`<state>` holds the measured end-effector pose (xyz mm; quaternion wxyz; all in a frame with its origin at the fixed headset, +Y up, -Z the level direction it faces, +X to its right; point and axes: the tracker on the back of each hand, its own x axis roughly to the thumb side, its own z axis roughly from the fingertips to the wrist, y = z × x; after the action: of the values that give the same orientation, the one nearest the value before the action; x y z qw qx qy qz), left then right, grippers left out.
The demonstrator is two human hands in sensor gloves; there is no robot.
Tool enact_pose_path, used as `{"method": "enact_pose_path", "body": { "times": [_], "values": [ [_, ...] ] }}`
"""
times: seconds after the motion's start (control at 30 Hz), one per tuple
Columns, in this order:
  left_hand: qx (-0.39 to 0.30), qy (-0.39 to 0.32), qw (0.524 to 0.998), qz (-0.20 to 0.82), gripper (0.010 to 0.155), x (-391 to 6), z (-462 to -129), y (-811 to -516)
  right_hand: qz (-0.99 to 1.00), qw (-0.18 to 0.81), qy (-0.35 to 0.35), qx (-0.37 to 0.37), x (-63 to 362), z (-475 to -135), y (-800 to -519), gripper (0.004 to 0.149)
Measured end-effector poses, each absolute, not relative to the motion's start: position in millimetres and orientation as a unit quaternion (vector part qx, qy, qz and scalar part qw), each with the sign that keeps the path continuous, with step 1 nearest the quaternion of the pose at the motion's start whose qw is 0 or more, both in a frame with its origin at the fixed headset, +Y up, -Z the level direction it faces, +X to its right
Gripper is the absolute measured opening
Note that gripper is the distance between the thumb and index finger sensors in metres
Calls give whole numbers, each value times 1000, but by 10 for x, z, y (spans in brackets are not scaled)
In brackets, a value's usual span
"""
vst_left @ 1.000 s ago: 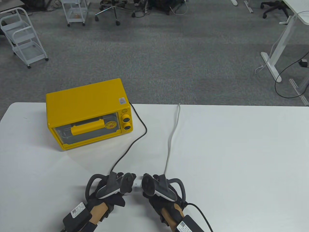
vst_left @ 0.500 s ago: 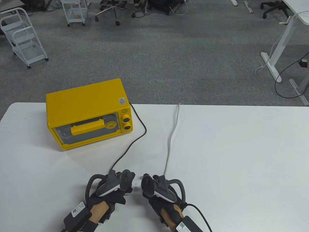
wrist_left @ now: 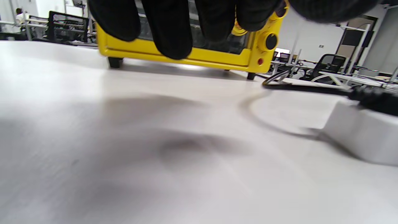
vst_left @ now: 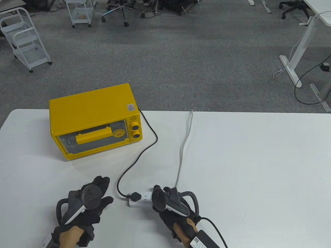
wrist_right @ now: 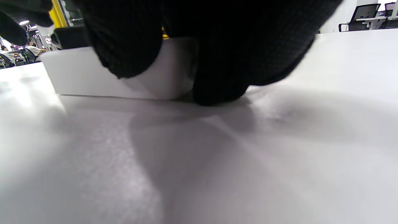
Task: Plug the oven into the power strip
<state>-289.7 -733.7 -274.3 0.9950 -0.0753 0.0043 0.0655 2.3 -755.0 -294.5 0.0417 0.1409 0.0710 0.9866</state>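
Observation:
The yellow oven stands at the table's back left. Its black cord runs to a black plug seated in the white power strip near the front edge. My right hand holds the strip's right end; in the right wrist view its fingers wrap the strip. My left hand is empty, fingers spread, to the left of the strip and apart from it. The left wrist view shows the oven, the plug and the strip.
The strip's grey cable runs back over the table's far edge. The white table stretches to the right. Carts and chairs stand on the floor beyond.
My left hand has let go of the plug and moved left, away from the strip. The plug now sits in the strip. My right hand has stayed on the strip.

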Motion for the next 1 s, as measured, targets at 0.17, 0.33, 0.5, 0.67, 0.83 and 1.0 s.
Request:
{"method": "enact_pose_path", "body": {
  "times": [0.17, 0.33, 0.5, 0.67, 0.83, 1.0],
  "values": [
    [-110, 10, 992, 54, 85, -3033, -2702, -7534, 986, 38, 68, 145, 18, -2924, -7560, 72],
    [-117, 16, 992, 53, 87, -3096, -2720, -7554, 986, 23, 69, 151, 20, -2870, -7585, 75],
    [-132, 17, 990, 47, 89, -3118, -2711, -7558, 986, 32, 67, 149, 74, -2822, -7554, 75],
    [-146, 17, 988, 36, 89, -3107, -2723, -7573, 987, 18, 50, 151, 172, -2762, -7422, 75],
    [-144, 14, 989, 37, 90, -3106, -2729, -7553, 986, 42, -57, 150, 388, -2657, -7055, 73],
    [-144, 12, 989, 35, 90, -3133, -2746, -7534, 979, 62, -142, 130, 827, -2566, -6874, 74]
  ]
}}
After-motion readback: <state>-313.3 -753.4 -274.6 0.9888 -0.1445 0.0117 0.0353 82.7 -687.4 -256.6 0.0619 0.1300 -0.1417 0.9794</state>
